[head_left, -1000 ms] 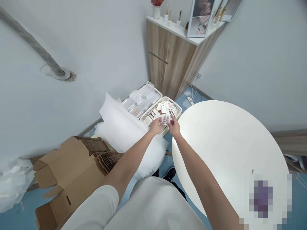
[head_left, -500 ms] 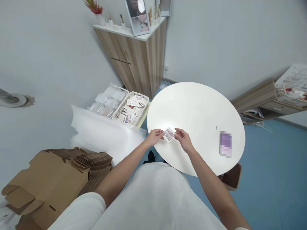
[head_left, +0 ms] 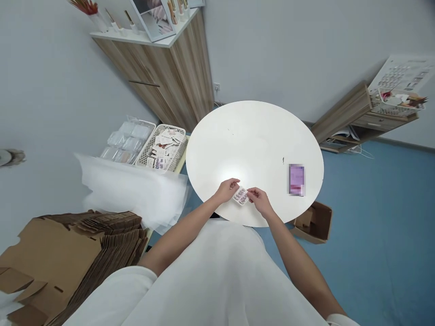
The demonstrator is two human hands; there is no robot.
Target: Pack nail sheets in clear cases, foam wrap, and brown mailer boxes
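Between my hands, over the near edge of the round white table (head_left: 258,136), is a small pale pack of press-on nails (head_left: 241,195) with rows of shiny purple-pink pieces. My left hand (head_left: 227,190) is closed at the pack's upper left edge, its fingers bent and partly covering that corner. On the opposite side, my right hand (head_left: 259,200) pinches the right edge between thumb and fingers. The pack is tilted like a diamond from my view.
A blurred purple item (head_left: 297,179) lies on the table's right side. To the left stand a basket of small cards (head_left: 166,149), clear-wrapped packs (head_left: 125,140), white sheeting (head_left: 132,190) and stacked brown cardboard (head_left: 57,253). An open carton (head_left: 319,222) sits on the floor at right.
The view has shifted, so the table and baskets appear further left. My left hand has moved from the pack's left corner to its upper left edge; my right hand still grips the right side.
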